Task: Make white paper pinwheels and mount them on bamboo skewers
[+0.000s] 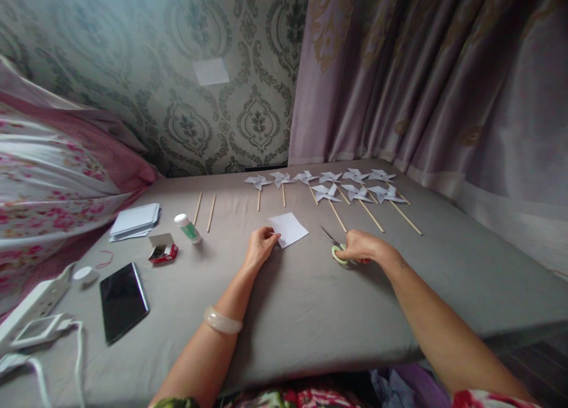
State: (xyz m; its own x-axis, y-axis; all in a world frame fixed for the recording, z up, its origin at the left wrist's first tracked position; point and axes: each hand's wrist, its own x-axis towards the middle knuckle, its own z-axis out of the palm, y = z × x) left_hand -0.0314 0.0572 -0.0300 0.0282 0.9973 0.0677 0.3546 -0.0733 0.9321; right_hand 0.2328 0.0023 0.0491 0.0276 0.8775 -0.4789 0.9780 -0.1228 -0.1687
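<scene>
A square sheet of white paper (291,229) is pinched at its left corner between the thumb and fingers of my left hand (261,245). To the right, my right hand (364,246) is closed around scissors (336,255) with pale green handles. Their blades point up and left, apart from the paper. Beyond both hands stand rows of white paper pinwheels (326,193) on wooden sticks, laid flat on the cloth. Two loose wooden sticks (212,213) lie farther left.
On the grey-covered table (306,313), left of my hands, are a glue stick (188,228), a small red box (163,252), a stack of white paper (135,220), a phone (124,302) and a power strip (39,304) with cables. A curtain (399,83) hangs at the right.
</scene>
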